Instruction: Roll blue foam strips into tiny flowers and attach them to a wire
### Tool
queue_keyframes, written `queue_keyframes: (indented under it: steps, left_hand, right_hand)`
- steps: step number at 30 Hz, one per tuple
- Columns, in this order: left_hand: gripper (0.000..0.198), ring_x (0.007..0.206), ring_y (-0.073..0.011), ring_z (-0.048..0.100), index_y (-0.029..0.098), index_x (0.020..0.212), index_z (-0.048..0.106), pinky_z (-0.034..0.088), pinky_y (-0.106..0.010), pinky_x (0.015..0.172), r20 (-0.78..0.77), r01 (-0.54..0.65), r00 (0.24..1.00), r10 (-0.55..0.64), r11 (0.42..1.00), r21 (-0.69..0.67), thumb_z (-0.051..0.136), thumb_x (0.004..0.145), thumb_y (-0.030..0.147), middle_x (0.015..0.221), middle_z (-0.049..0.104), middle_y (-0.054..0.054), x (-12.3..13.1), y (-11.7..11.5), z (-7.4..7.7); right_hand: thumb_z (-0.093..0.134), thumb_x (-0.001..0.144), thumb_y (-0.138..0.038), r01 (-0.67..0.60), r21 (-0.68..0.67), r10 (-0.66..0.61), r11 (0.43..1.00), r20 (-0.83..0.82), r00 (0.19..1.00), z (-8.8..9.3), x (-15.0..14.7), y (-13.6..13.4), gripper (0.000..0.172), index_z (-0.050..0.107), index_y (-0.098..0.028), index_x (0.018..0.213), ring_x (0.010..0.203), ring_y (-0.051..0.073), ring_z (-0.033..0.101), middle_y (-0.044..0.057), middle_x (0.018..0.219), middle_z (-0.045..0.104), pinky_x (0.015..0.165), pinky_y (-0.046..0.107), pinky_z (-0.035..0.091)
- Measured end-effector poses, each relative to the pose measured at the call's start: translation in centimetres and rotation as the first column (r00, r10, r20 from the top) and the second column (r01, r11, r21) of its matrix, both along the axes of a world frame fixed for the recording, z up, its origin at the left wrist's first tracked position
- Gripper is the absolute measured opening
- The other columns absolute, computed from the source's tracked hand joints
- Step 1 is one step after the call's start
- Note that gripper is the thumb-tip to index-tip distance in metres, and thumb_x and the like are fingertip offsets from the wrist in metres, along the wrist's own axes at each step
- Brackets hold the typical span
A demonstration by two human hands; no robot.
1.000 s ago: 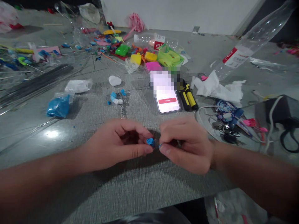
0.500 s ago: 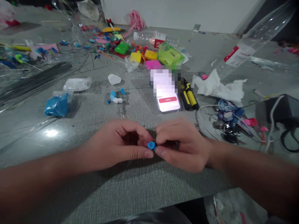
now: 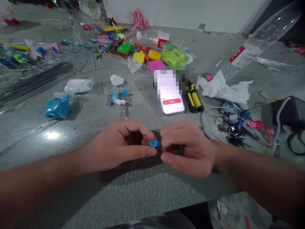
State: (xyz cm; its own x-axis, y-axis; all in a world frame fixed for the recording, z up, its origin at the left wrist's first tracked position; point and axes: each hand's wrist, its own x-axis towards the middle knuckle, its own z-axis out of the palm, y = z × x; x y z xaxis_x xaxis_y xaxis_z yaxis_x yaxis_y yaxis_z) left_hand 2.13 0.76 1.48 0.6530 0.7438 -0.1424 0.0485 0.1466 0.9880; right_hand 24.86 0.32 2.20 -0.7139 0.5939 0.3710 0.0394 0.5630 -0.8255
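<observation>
A small blue rolled piece of modelling clay (image 3: 154, 143), with a spiral on top like a rosette, is pinched between thumb and fingers of my left hand (image 3: 126, 143). Close on its right is my right hand (image 3: 188, 148), its fingers curled and its thumb apart from the index finger. I see nothing held in it; whether its index fingertip touches the clay I cannot tell. Beyond my hands lie small blue and white clay bits (image 3: 118, 99) and a white clay lump (image 3: 116, 80). To the left sits a bag of blue clay (image 3: 57, 106).
A lit phone (image 3: 172, 106) lies ahead, beside a yellow-and-black tool (image 3: 195, 98). Crumpled tissue (image 3: 225, 87), a leaning plastic bottle (image 3: 245, 55), a cable (image 3: 277, 121) and a black box (image 3: 289, 111) are on the right. Colourful clay packs (image 3: 154, 55) stand behind.
My right thumb has come away from the blue clay piece, leaving a gap to the index finger. The clay has risen slightly in my left hand and tilted a little.
</observation>
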Motion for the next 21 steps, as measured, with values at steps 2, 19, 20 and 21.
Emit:
queue_keyframes:
  steps: [2, 19, 20, 21]
  left_hand:
    - [0.014, 0.072, -0.0106, 0.069, 0.019, 0.089, 0.074, 0.058, -0.018, 0.066, 0.010, 0.004, 1.000, -0.004, 1.000, -0.010, 0.079, 0.079, 0.010, 0.080, 0.073, 0.000, -0.05, -0.01, -0.06]
    - [0.022, 0.085, -0.0194, 0.073, 0.023, 0.098, 0.079, 0.058, -0.028, 0.070, 0.050, 0.165, 0.985, -0.168, 0.985, 0.052, 0.076, 0.083, 0.008, 0.093, 0.077, -0.006, -0.44, 0.30, 0.25]
    - [0.024, 0.085, -0.0189, 0.073, 0.023, 0.099, 0.079, 0.058, -0.028, 0.070, 0.060, 0.168, 0.984, -0.171, 0.985, 0.052, 0.076, 0.083, 0.007, 0.093, 0.077, -0.006, -0.39, 0.31, 0.26]
    - [0.025, 0.085, -0.0187, 0.073, 0.024, 0.100, 0.080, 0.058, -0.028, 0.071, 0.072, 0.171, 0.982, -0.174, 0.984, 0.049, 0.075, 0.083, 0.006, 0.094, 0.076, -0.005, -0.36, 0.31, 0.27]
  right_hand:
    - [0.061, 0.089, -0.021, 0.006, 0.013, -0.006, 1.000, 0.002, 1.000, 0.15, -0.04, 0.01, 0.023, 0.048, -0.020, 0.070, 0.056, 0.009, 0.037, -0.005, 0.060, 0.042, 0.055, 0.026, 0.029]
    - [0.064, 0.089, -0.021, 0.016, 0.145, -0.012, 0.989, -0.027, 1.000, -0.75, -0.15, -0.16, 0.024, 0.046, -0.022, 0.073, 0.058, 0.011, 0.037, -0.004, 0.064, 0.042, 0.055, 0.026, 0.030]
    - [0.065, 0.088, -0.020, 0.017, 0.146, -0.013, 0.989, -0.031, 0.999, -0.78, -0.12, -0.17, 0.024, 0.047, -0.022, 0.073, 0.058, 0.011, 0.037, -0.004, 0.065, 0.042, 0.056, 0.027, 0.030]
    - [0.066, 0.088, -0.021, 0.018, 0.149, -0.013, 0.989, -0.033, 0.999, -0.80, -0.09, -0.19, 0.024, 0.047, -0.022, 0.074, 0.058, 0.011, 0.037, -0.004, 0.065, 0.042, 0.056, 0.027, 0.030]
